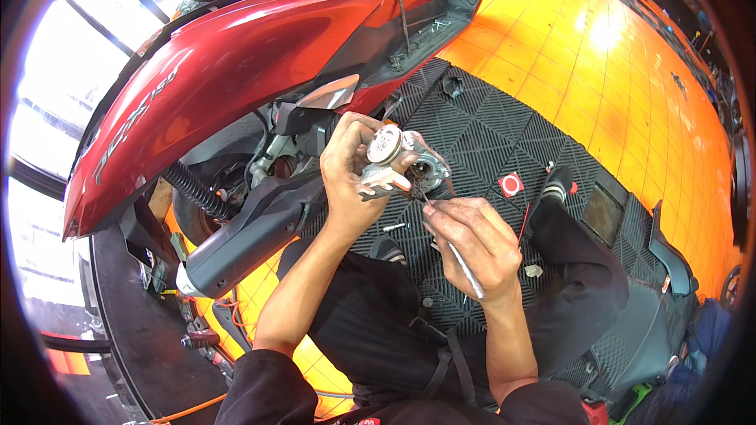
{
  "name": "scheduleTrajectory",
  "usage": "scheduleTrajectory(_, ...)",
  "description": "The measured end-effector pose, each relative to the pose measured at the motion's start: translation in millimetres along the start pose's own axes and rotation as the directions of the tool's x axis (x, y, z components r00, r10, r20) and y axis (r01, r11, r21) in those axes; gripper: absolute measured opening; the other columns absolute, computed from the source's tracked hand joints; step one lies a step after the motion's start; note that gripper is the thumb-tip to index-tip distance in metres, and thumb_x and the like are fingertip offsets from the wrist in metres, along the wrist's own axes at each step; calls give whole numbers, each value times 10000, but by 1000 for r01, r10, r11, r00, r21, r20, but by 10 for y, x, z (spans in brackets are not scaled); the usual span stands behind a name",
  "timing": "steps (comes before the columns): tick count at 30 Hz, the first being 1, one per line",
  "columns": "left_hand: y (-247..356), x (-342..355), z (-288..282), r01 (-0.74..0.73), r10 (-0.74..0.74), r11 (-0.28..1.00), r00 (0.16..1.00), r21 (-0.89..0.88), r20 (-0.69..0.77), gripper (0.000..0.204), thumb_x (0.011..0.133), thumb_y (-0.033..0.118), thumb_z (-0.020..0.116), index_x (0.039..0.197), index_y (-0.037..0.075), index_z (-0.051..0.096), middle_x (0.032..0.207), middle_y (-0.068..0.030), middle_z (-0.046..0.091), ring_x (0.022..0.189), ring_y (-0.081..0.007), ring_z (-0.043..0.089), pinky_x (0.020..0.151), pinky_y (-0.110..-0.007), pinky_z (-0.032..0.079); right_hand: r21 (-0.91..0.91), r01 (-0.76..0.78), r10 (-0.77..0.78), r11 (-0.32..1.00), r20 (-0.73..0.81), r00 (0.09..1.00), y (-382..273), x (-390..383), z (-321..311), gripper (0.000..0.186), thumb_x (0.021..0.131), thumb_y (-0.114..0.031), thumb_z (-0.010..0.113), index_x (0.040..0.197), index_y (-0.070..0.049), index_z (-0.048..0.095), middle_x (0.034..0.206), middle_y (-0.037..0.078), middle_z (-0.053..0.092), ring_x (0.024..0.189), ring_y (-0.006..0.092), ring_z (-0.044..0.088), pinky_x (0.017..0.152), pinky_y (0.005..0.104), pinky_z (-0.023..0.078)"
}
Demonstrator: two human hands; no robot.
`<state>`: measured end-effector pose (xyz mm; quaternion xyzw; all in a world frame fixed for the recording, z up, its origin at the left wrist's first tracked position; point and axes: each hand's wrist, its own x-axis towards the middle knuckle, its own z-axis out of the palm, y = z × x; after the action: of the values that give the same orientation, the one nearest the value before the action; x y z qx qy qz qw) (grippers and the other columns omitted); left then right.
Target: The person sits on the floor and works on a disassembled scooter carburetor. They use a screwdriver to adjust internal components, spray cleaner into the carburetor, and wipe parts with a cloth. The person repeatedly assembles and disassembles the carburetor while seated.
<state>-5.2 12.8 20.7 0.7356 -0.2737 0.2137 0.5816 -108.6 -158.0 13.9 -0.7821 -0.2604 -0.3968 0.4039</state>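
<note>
At the centre of the frame a small metal assembly (405, 164) is clamped in the left hand (354, 177), while a thin metal tool (457, 256) is pinched in the closed grip of the right hand (472, 240), its tip set against the part. A slip of the tip could likely let small pieces be lost in the black grid mat (504, 134). Orange floor tiles (598, 55) are seen upper right, a red scooter (236, 55) upper left.

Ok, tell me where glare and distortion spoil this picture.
Head view: daylight blows out the upper left window area; a bright glare patch sits on the orange tiled floor; fisheye bends the red scooter body and darkens the rim; both hands stay sharp.
</note>
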Motion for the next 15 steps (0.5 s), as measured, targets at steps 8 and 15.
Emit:
scheduleTrajectory(8,-47,3,73,10,-9,992,1000,124,-12,267,873,105,867,888,-15,630,951,-64,607,822,-119,589,686,-271,478,-73,-45,46,996,7,999,31,-63,114,370,739,107,772,1104,77,718,1031,180,735,920,338,736,791,410,630)
scheduleTrajectory(15,-58,15,97,74,-74,987,997,146,-8,226,907,59,839,925,-57,646,905,-61,612,814,-110,646,679,-287,573,-30,-132,131,991,-41,991,56,-15,112,296,762,138,769,1040,51,719,981,169,741,859,318,735,763,394,610)
